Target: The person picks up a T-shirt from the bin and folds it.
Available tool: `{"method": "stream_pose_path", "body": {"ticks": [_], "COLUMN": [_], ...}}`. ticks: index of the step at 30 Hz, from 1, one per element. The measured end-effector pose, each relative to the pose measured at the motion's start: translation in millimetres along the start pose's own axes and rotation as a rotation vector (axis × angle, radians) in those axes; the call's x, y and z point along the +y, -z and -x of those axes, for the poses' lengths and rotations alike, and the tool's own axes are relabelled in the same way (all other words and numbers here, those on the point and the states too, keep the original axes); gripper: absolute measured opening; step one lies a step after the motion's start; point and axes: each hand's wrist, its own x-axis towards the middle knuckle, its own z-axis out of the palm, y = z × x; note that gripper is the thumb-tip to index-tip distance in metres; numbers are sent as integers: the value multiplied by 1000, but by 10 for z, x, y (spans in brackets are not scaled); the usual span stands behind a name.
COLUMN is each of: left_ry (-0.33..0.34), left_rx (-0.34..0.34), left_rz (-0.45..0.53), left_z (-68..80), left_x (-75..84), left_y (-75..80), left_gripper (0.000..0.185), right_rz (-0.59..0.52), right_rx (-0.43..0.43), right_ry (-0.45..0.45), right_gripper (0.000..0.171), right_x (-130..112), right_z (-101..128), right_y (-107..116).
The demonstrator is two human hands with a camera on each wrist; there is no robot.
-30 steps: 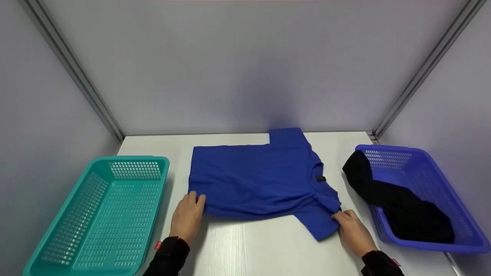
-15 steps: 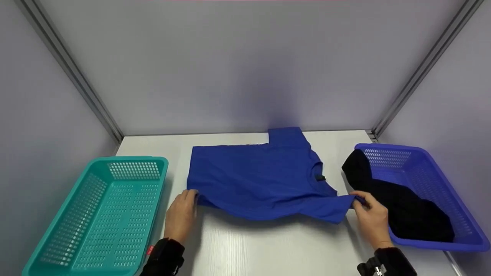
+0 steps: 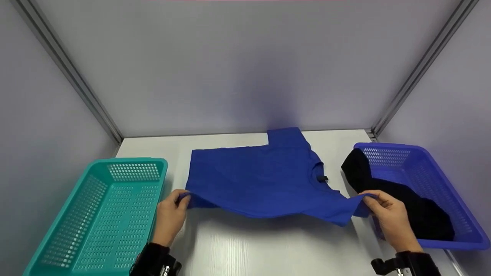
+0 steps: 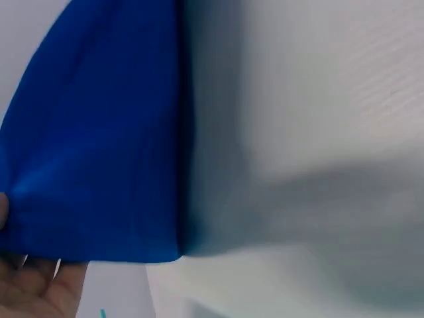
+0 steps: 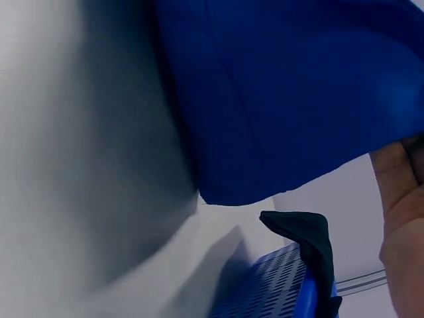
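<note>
A blue short-sleeved T-shirt lies across the white table, its collar with a black label toward the right and one sleeve pointing at the back wall. My left hand pinches the near corner of the hem. With thumb and fingers, my right hand grips the edge of the near sleeve. Between the hands the near side of the shirt is lifted and sags a little, casting a shadow below. In the left wrist view the raised blue cloth hangs beside the fingers; the right wrist view shows the sleeve cloth hanging likewise.
On the left stands a teal perforated basket with nothing in it. A purple basket stands at the right, with a black garment in it that drapes over its near-left rim. Grey panels wall in the table.
My right hand has lifted the near sleeve and drawn it to the right. The left hand has moved slightly left, raising the hem corner. The shirt's near edge is now up off the table.
</note>
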Motion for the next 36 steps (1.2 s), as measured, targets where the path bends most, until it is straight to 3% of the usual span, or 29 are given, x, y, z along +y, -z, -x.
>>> {"method": "stream_pose_path", "body": {"ticks": [5, 8, 11, 17, 22, 26, 28, 31, 36], "left_ry": [-4, 11, 39, 108, 145, 140, 120, 87, 86], "left_rx": [-80, -114, -130, -154, -182, -192, -191, -185, -176], "left_rz": [-62, -94, -122, -213, -286, -341, -374, -422, -492], "left_z": [27, 37, 32, -29, -104, -134, -132, -116, -90], "left_x": [-19, -49, -87, -146, -187, -245, -275, -312, -357], "left_y": [11, -1, -29, -86, -142, -200, -229, -270, -331], "left_gripper": [2, 4, 2, 6, 8, 10, 11, 11, 11], "right_rz": [-147, -146, -12, 367, 613, 712, 736, 719, 562], "right_rx": [-101, -144, -137, -19, 74, 99, 87, 18, -76], "right_ry": [0, -20, -27, 5, 193, 289, 263, 143, -70], "right_gripper": [24, 26, 29, 29, 15, 13, 15, 23, 32], "right_x": [-21, -22, -16, -25, -4, 10, 14, 27, 101], "right_z": [-16, -66, -141, -344, -519, -605, -630, -660, -701], "right_y": [-3, -35, -76, -209, -349, -457, -498, -544, -610]}}
